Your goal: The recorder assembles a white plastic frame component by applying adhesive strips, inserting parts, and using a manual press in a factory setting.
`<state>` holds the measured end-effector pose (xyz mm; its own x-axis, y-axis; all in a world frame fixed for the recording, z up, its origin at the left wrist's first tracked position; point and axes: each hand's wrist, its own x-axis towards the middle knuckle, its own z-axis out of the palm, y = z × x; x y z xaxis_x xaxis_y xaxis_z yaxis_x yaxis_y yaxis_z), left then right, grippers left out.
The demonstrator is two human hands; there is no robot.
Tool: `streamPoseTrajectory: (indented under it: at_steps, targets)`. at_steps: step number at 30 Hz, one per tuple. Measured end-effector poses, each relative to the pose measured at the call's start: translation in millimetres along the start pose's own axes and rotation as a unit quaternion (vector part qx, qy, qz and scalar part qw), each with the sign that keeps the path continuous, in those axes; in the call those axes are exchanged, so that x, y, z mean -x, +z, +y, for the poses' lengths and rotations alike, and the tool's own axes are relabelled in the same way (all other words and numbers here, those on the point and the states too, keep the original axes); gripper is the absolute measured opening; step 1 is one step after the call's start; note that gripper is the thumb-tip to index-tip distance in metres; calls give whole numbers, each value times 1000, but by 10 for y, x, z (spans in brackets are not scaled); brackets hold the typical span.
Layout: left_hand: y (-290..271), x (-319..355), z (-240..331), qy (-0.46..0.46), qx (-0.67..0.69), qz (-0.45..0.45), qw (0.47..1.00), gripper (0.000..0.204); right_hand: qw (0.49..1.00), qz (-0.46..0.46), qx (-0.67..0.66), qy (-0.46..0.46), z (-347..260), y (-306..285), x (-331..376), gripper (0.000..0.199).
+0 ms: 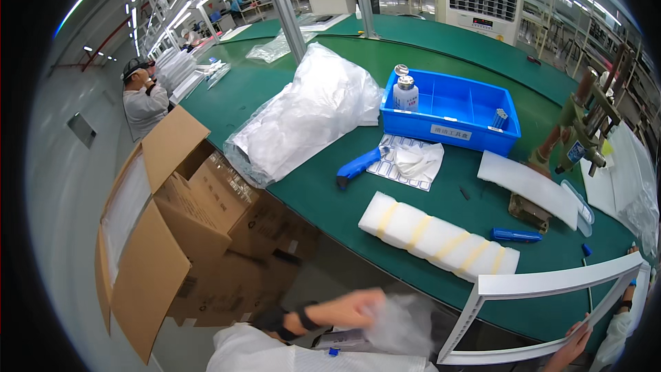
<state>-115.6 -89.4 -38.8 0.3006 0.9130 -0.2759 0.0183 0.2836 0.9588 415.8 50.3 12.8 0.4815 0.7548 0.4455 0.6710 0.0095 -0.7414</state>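
My left hand (359, 308), blurred, reaches across the lower middle and grips a crumpled clear plastic bag (399, 325) just below the table's front edge. It wears a black wrist strap. My right hand (575, 343) comes in at the lower right and holds the lower rail of a large white rectangular frame (551, 282), which lies tilted over the table's edge. A white-sleeved arm with a black wristband (623, 306) touches the frame's far right corner; whose it is I cannot tell.
On the green table (310, 193) lie a taped white foam block (434, 234), a blue-handled tool (358, 165), a blue pen-like tool (516, 235), a blue bin (454, 114) with bottles, a heap of plastic film (303, 117) and a foam strip (527, 186). Open cardboard boxes (193, 227) stand left. A person (144, 100) sits far left.
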Motion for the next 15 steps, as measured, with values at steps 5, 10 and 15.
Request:
streamPoseTrajectory:
  at_steps: [5, 10, 15]
  targets:
    - [-1196, 156, 1186, 275, 166, 513, 796, 27, 997, -30, -70, 28, -351, 142, 122, 39]
    - [-2569, -261, 1406, 389, 155, 622, 662, 24, 991, -76, -107, 21, -245, 323, 137, 39]
    - [-3036, -979, 1103, 204, -170, 535, 802, 19, 988, -61, -113, 86, 24, 344, 109, 43]
